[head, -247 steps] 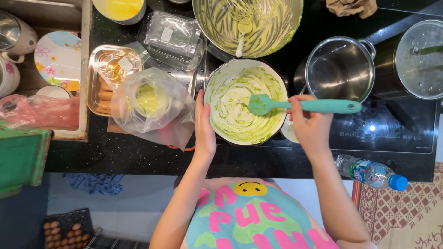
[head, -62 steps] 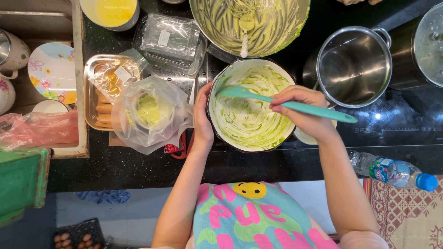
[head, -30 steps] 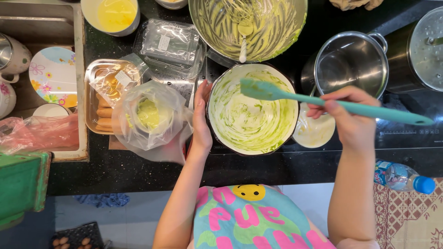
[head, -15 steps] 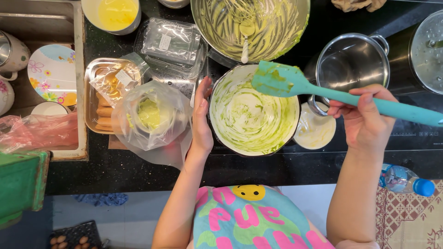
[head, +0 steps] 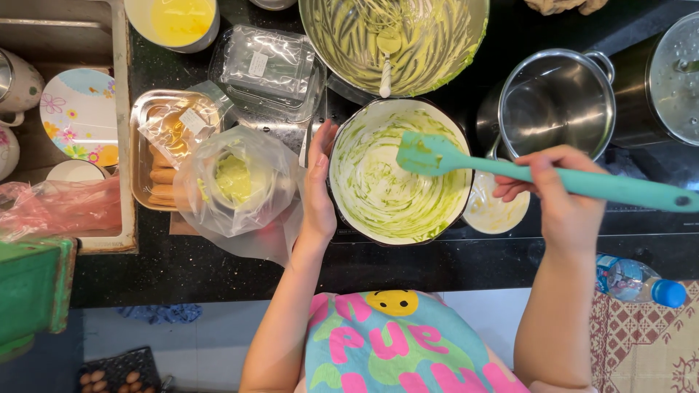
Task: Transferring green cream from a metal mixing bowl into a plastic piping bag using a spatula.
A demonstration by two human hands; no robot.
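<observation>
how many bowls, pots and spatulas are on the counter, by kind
bowls: 2, white bowl steadied by the left hand, steel mixing bowl
pots: 2, open pot, lidded pot
spatulas: 1, teal spatula in the right hand
total: 5

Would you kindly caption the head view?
Left hand steadies a green-smeared bowl; right hand holds a teal spatula over it.

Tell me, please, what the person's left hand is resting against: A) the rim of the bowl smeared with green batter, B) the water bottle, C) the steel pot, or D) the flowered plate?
A: the left hand lies flat against the left rim of the green-smeared bowl, while the right hand holds the teal spatula above it.
</observation>
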